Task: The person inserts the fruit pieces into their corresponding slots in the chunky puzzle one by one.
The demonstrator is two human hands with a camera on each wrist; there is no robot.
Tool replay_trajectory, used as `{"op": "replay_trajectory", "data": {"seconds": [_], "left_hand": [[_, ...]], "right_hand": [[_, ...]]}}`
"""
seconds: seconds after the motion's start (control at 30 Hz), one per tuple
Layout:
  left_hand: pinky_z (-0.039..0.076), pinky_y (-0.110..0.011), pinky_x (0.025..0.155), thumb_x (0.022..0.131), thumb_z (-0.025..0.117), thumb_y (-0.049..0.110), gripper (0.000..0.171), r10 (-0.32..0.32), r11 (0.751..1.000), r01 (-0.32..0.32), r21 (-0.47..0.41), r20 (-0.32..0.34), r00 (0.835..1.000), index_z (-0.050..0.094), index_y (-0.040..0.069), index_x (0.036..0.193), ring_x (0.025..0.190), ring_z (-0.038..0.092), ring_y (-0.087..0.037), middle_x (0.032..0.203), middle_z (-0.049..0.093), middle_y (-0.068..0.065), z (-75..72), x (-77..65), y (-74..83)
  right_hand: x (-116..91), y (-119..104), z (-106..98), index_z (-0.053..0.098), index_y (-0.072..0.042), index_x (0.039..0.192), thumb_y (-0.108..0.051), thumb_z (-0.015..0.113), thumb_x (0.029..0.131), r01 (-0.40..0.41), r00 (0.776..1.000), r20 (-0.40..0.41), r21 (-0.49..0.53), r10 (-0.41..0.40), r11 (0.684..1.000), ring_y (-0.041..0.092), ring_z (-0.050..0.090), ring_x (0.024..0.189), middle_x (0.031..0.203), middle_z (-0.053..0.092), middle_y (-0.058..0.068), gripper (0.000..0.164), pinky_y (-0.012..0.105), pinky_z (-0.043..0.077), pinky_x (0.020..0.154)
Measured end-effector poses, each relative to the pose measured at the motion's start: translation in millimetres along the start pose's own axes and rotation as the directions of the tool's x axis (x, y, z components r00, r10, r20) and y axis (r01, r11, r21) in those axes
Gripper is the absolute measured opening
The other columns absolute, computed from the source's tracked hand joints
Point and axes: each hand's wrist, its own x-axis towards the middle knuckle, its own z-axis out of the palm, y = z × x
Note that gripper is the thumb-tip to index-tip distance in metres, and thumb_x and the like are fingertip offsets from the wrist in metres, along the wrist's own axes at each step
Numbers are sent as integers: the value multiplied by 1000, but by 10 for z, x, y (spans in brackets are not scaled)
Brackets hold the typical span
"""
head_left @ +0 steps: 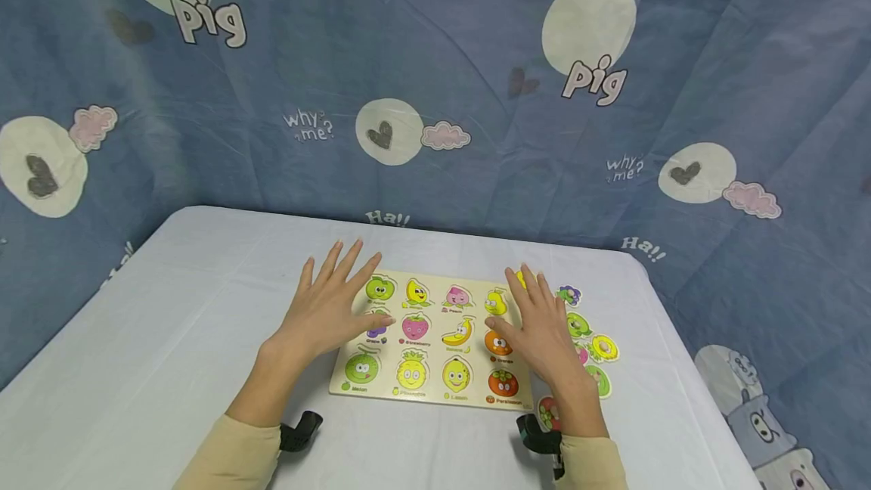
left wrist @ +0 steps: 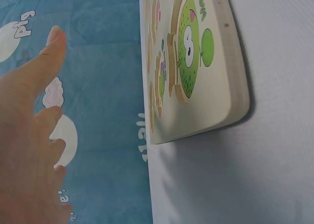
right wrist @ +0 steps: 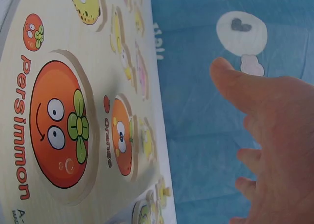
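Note:
A wooden fruit puzzle board [head_left: 435, 358] lies flat on the table, with printed pictures in cut-out recesses such as the melon [left wrist: 189, 47] and the persimmon [right wrist: 59, 123]. My left hand [head_left: 323, 320] hovers over the board's left edge with fingers spread and nothing in it. Over the right edge is my right hand [head_left: 544, 331], its fingers straight and its palm free. Loose fruit pieces lie to the right of the board, among them a purple one [head_left: 568, 295], a yellow-centred one [head_left: 604, 348] and a red one [head_left: 548, 413]; the right hand and forearm partly hide this group.
A white cloth covers the table [head_left: 204, 308]. Behind it hangs a blue printed curtain [head_left: 476, 187]. Black camera mounts [head_left: 301, 432] sit at both wrists, close over the table's near side.

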Motion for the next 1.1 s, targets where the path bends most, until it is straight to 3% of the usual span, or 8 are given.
{"op": "replay_trajectory", "data": {"seconds": [0.5, 0.77, 1.1], "left_hand": [[-5, -67, 121, 78, 65, 73, 102, -18, 1000, 19, -19, 57, 998, 21, 31, 159, 157, -6, -33, 170, 6, -5, 12, -7, -37], [-2, -68, 120, 76, 70, 70, 103, -16, 1000, 18, -26, 79, 997, 25, 29, 159, 156, -1, -36, 170, 9, -6, 15, -13, -26], [2, -70, 119, 73, 74, 69, 107, -23, 998, 30, -46, 157, 987, 25, 28, 159, 155, 2, -40, 169, 14, -9, -5, -61, -103]], "right_hand": [[-12, 4, -46, 16, -31, 160, -53, 64, 90, 6, 1000, -8, 28, -6, 1000, 34, 4, 157, 170, 8, 1, 88, 67, 4, 121], [0, 21, -50, 15, -32, 160, -52, 65, 90, 3, 1000, 3, 36, -3, 999, 33, 3, 157, 170, 7, 1, 88, 66, 3, 121], [-1, 85, -64, 14, -34, 160, -54, 62, 91, -5, 1000, 18, 51, 4, 999, 33, 3, 157, 170, 7, 0, 86, 67, 4, 121]]}}
